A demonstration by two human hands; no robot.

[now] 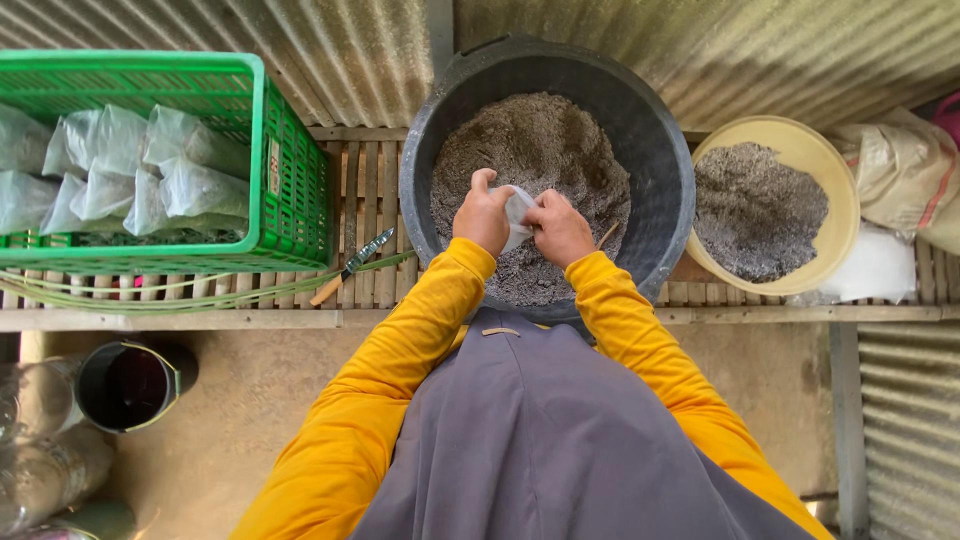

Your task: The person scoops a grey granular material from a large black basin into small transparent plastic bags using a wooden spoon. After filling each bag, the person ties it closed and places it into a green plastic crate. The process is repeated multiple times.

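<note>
My left hand (483, 212) and my right hand (560, 226) are both closed on a small clear plastic bag (518, 212), held between them over a large black tub (660, 150). Grey-brown soil mix (540, 140) fills the tub. Both my sleeves are yellow, and a grey apron covers my front. The bag is mostly hidden by my fingers, so its contents cannot be seen.
A green plastic crate (290, 190) at the left holds several filled clear bags (170, 170). A knife (352, 264) lies on the slatted wooden bench (370, 190). A yellow basin (835, 180) of darker grey material and a sack (905, 170) sit right. A dark bucket (130, 385) stands below left.
</note>
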